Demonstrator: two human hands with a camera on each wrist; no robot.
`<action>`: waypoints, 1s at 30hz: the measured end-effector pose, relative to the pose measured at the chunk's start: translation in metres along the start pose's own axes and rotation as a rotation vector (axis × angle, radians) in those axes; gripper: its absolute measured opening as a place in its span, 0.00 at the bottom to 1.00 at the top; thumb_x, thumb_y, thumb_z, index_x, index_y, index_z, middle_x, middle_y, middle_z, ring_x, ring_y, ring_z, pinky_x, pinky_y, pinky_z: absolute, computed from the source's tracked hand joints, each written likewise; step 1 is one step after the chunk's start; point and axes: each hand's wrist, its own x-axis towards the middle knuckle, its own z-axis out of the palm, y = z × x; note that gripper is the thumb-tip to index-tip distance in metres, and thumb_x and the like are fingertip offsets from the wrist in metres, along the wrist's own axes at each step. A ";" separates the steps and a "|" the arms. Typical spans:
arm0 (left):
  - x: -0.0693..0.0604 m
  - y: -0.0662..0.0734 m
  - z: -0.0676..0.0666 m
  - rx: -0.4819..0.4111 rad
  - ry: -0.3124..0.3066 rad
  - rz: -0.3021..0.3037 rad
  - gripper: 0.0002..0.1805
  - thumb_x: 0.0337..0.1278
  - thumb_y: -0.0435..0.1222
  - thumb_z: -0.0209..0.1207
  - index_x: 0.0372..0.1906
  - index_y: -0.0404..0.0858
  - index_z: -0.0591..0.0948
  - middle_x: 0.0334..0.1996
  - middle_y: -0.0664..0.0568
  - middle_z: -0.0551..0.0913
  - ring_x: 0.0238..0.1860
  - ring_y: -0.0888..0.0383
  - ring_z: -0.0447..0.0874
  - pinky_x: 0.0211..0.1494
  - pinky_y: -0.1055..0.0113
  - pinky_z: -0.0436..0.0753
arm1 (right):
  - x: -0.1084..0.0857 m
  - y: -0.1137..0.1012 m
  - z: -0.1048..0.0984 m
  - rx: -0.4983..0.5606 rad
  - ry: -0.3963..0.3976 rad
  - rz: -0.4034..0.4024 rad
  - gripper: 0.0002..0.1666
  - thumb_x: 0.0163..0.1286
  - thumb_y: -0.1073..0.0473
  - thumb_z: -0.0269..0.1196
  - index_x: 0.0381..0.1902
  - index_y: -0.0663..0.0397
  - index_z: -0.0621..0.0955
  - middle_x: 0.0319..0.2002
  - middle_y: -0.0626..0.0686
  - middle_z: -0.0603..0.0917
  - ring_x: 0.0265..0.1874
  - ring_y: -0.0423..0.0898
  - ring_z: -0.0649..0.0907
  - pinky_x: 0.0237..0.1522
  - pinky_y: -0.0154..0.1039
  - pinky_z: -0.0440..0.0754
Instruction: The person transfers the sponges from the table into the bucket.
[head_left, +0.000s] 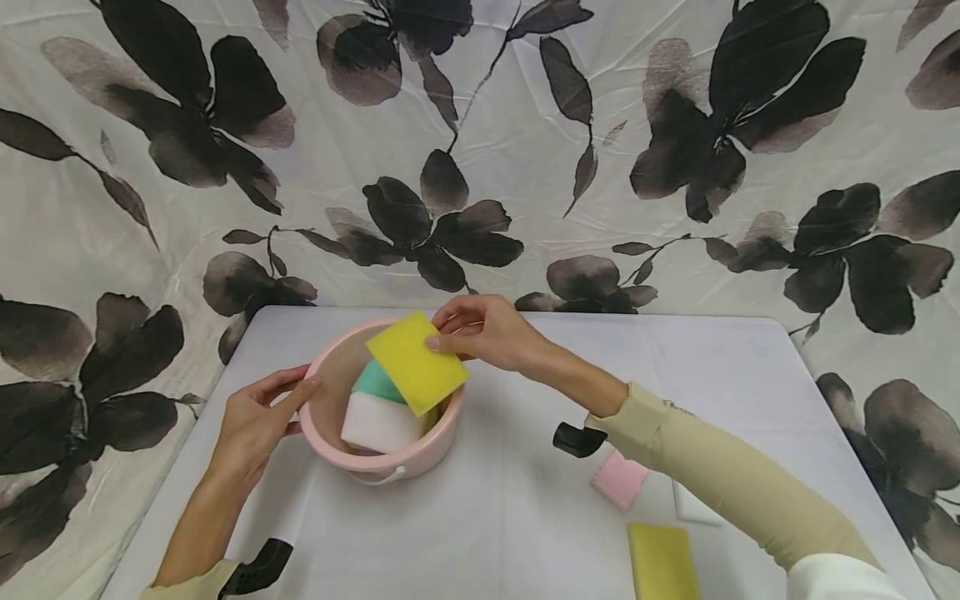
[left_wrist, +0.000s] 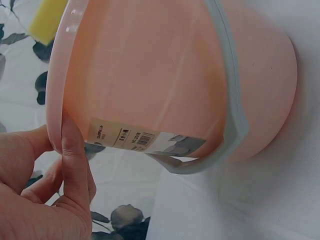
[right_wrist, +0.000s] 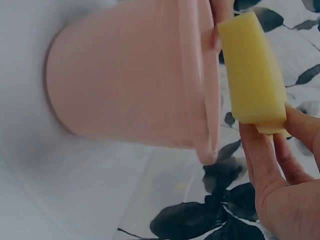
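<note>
Pinching the rim of a round, pale pink plastic bucket (left_wrist: 150,65) on the white tabletop (head_left: 517,517) between thumb and fingers of the left hand (head_left: 258,412). Pinching a flat, square, bright yellow sponge (head_left: 416,362) by one edge between thumb and fingers of the right hand (head_left: 491,333), just above the bucket's mouth, with a white block (head_left: 382,422) and a green piece (head_left: 377,382) inside, well apart from a small pink square pad (head_left: 619,479).
</note>
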 end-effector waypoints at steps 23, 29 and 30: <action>0.000 -0.004 0.002 -0.006 0.022 0.008 0.36 0.69 0.54 0.62 0.72 0.35 0.73 0.66 0.41 0.73 0.38 0.72 0.82 0.38 0.72 0.87 | 0.044 0.004 0.046 -0.428 -0.062 -0.127 0.12 0.72 0.64 0.67 0.49 0.65 0.83 0.45 0.58 0.86 0.43 0.47 0.84 0.48 0.29 0.83; 0.000 -0.006 0.003 -0.007 0.024 0.007 0.37 0.69 0.54 0.62 0.72 0.35 0.73 0.67 0.42 0.73 0.39 0.72 0.81 0.38 0.73 0.86 | 0.044 0.004 0.058 -0.558 -0.073 -0.190 0.09 0.75 0.67 0.62 0.49 0.67 0.81 0.43 0.60 0.85 0.40 0.49 0.81 0.45 0.32 0.83; 0.000 -0.007 0.003 -0.009 0.022 0.005 0.37 0.69 0.54 0.62 0.72 0.35 0.73 0.67 0.42 0.73 0.39 0.72 0.81 0.39 0.73 0.86 | 0.044 0.004 0.059 -0.582 -0.075 -0.206 0.08 0.75 0.69 0.61 0.49 0.67 0.81 0.43 0.60 0.85 0.39 0.49 0.81 0.45 0.32 0.83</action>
